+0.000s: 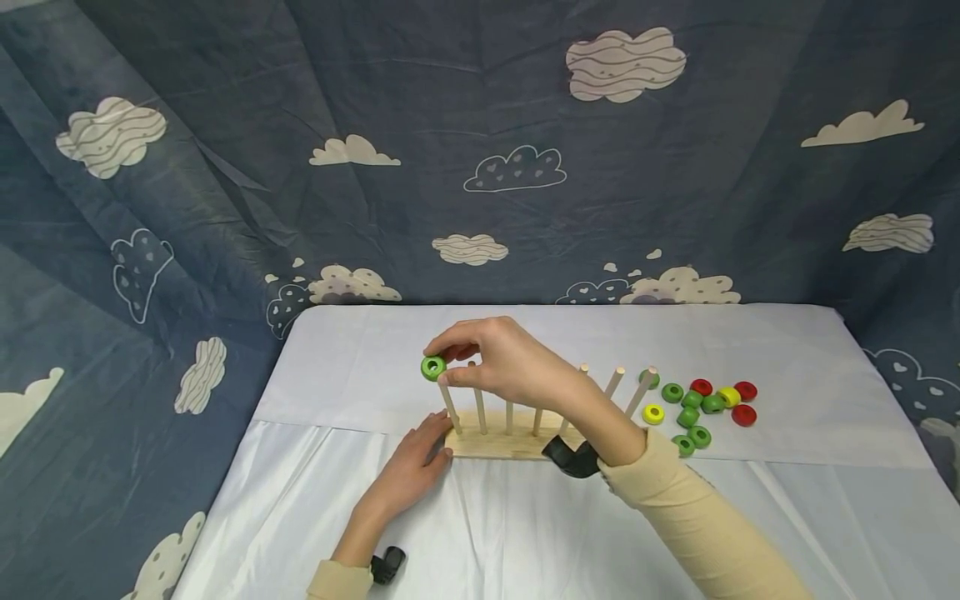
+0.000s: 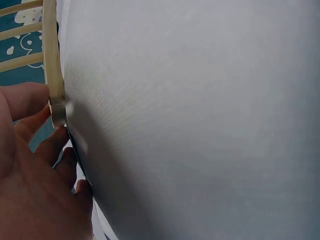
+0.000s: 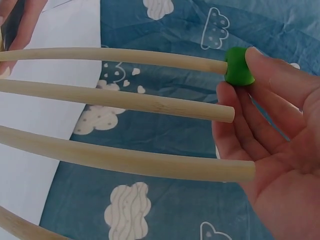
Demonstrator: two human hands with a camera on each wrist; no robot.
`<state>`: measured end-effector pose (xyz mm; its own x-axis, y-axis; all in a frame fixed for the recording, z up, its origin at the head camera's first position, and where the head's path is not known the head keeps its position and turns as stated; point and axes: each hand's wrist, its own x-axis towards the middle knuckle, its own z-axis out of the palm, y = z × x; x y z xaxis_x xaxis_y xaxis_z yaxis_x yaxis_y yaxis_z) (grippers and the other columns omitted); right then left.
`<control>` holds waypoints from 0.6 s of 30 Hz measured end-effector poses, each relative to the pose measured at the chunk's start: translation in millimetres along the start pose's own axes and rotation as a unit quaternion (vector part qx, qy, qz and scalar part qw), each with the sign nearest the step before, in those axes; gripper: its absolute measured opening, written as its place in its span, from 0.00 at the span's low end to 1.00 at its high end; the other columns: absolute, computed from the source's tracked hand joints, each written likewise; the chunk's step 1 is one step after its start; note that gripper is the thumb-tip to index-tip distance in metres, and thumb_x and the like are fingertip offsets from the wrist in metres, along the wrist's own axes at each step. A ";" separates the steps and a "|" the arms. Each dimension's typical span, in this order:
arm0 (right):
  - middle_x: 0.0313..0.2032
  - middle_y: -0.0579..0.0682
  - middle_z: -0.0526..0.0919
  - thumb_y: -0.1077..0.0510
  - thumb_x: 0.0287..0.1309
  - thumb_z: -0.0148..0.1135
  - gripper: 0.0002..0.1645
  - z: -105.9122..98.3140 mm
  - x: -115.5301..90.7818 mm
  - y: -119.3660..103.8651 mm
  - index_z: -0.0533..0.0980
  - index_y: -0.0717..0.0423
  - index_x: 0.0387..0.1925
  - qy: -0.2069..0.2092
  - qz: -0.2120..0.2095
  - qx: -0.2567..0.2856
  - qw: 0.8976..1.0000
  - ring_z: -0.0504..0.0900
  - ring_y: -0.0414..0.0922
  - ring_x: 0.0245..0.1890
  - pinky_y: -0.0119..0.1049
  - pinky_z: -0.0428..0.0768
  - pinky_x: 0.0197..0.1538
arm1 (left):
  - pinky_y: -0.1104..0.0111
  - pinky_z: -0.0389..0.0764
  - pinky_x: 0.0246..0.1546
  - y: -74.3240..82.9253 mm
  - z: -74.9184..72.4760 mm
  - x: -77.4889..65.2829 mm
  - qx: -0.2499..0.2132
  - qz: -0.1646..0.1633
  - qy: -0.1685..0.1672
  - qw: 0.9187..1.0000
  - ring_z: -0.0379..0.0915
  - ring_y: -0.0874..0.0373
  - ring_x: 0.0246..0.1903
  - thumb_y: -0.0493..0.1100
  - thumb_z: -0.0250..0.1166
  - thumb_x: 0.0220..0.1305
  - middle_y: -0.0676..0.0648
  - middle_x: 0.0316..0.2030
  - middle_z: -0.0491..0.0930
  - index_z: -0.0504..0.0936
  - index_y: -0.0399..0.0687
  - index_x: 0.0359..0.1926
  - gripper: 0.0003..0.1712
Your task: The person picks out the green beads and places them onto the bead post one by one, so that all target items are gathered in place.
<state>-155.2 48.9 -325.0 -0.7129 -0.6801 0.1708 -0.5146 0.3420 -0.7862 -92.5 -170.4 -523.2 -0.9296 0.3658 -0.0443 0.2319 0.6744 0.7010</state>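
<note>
A: In the head view, where is the green bead?

B: At 7 o'clock from the middle. The right hand pinches it by the top of the end peg, at the 9 o'clock end of the wooden base.

A: And the left hand?

B: It's at that same end of the base, down by the desk. The other beads lie loose at 3 o'clock from the base.

A: What does the left wrist view tell?

B: The end of the base is at 9 o'clock. The left hand grips it with thumb and fingers. I think that's a good way to stop it tipping or sliding.

A: And the right wrist view?

B: The bead is at 2 o'clock, right at the peg's tip. The thumb is on one side and fingers are on the other. I can't tell if the tip is in the hole.

A: So how do you do this bit well?

B: I'd line the hole up straight with the peg and wiggle it gently. Only let go when the peg pokes in, or the bead could drop and roll. Mind the next peg too. The fingers look close to it, so a bump could knock the bead crooked.
</note>
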 end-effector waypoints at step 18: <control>0.41 0.38 0.84 0.63 0.59 0.69 0.17 2.3 4.0 5.3 0.82 0.52 0.51 -0.029 0.032 -0.010 0.999 0.81 0.33 0.41 0.31 0.80 0.46 | 0.40 0.52 0.68 0.6 0.3 0.4 -0.001 -0.001 0.000 1.000 0.49 0.47 0.73 0.43 0.56 0.73 0.46 0.72 0.61 0.67 0.47 0.71 0.27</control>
<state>-159.7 46.5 -329.8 -0.7160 -0.6928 0.0854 -0.4787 0.3984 -0.7824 -92.7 -169.6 -523.1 -0.9302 0.3642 -0.0459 0.2292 0.6739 0.7024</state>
